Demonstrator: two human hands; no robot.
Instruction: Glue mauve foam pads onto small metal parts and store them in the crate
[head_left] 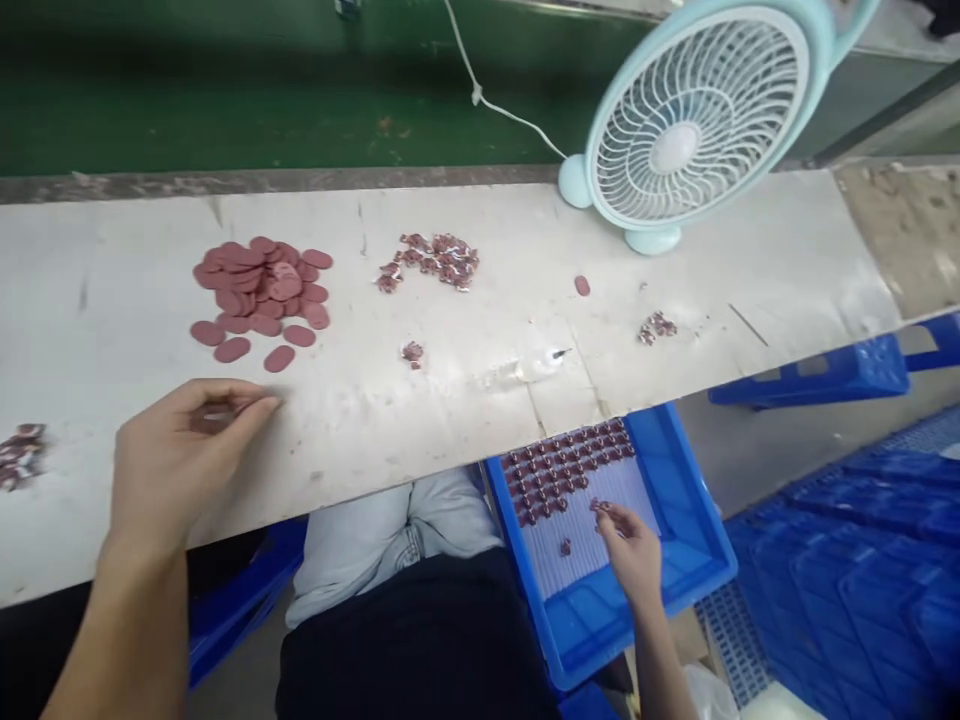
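Observation:
My left hand (184, 455) is over the white table, its thumb and forefinger pinched together just below a pile of dull red oval discs (255, 285). Whether anything sits in that pinch I cannot make out. Lower right, my right hand (634, 555) reaches over a blue tray (679, 490) and pinches a small brown-and-silver part (598, 506). Rows of similar parts (551, 475) stand on the tray's pale ridged liner (555, 560). One loose part (565, 547) lies apart from the rows, left of my right hand.
On the table (360, 440) lie a heap of small brown parts (442, 262), smaller clusters and a single disc (582, 286). A light-blue fan (675, 148) stands at the back right, with its white cord (517, 118) running behind. Stacked blue crates (862, 560) are at right.

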